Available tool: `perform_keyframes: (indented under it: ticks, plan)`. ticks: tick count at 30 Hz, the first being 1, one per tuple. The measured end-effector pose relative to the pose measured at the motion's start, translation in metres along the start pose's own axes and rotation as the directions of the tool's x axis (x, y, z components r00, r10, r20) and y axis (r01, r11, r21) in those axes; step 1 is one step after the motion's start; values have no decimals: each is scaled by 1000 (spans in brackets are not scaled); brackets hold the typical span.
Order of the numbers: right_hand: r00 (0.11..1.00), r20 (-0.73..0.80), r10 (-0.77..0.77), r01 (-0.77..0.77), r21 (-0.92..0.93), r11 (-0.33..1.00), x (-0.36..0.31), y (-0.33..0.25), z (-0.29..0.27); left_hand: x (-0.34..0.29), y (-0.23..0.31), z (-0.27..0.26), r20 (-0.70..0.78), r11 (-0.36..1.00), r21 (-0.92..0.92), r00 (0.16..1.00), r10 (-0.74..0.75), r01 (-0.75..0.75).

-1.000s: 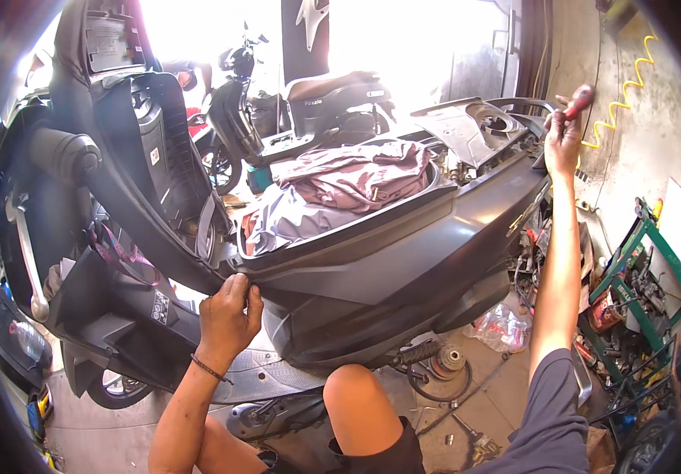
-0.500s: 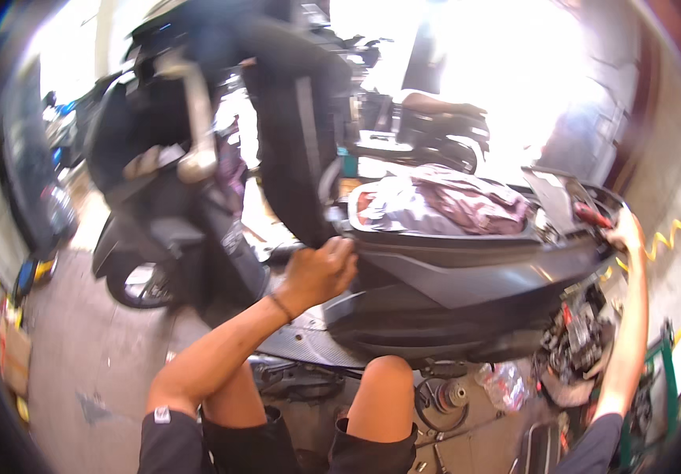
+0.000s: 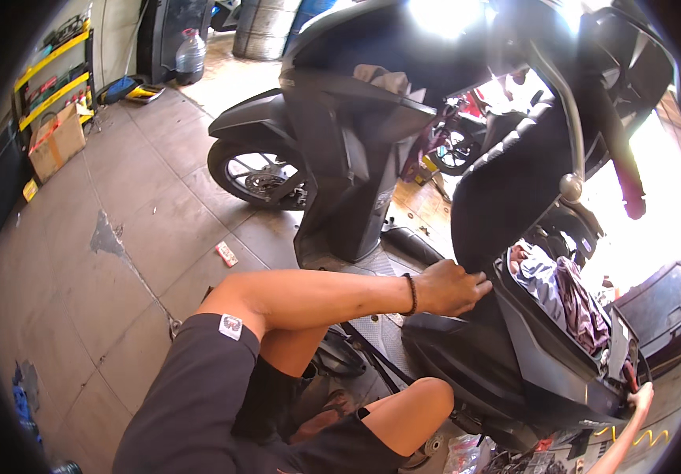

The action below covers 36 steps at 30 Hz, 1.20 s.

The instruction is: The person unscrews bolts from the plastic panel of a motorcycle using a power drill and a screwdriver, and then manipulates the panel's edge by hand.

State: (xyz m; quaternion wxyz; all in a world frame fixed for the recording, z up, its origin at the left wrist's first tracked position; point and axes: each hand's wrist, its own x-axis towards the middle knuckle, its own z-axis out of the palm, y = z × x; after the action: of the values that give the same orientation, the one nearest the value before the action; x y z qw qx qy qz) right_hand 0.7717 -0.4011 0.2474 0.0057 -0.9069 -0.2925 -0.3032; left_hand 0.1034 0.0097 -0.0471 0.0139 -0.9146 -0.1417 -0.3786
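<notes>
- Scooter stood with its seat raised; its dark side panel was taken as the landmark.
- Left hand remained at the panel's front upper corner, fingers curled and fingertips touching it; whether they pinched the edge, I could not tell from where I stood.
- Right hand was at the panel's rear end, apparently closed around a red-handled tool. One second earlier the handle pointed up and away from the panel; now it leaned inward over the rear top.
- Person's view had swung left, bringing the front wheel, ahead of the panel, into plain sight.
- Cloth bundle lay inside the panel's upper edge, apparently undisturbed.
- Judgement: attention had passed to the panel's front, with both ends tended by hand.
</notes>
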Motion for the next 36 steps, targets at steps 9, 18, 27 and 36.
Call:
perform_keyframes:
  ticks: [9, 18, 27, 36]
  plan:
    - [999, 48, 12, -12, 1, 1000, -9, -20, -17, -4, -3, -6, -45, 999, -46, 999, 6, -8]
    - [992, 123, -41, 23, 148, 989, -28, -44, -48, 6, 4, -1, -15, 995, -98, 1000, -6, 4]
    - [986, -79, 145, -154, -112, 982, -68, -117, -59, 9, 3, -8, -59, 998, -46, 998, 30, -33]
    - [968, 101, 230, -232, 4, 973, -61, -125, -55, 2, -4, -12, -21, 998, -59, 1000, -4, 2]
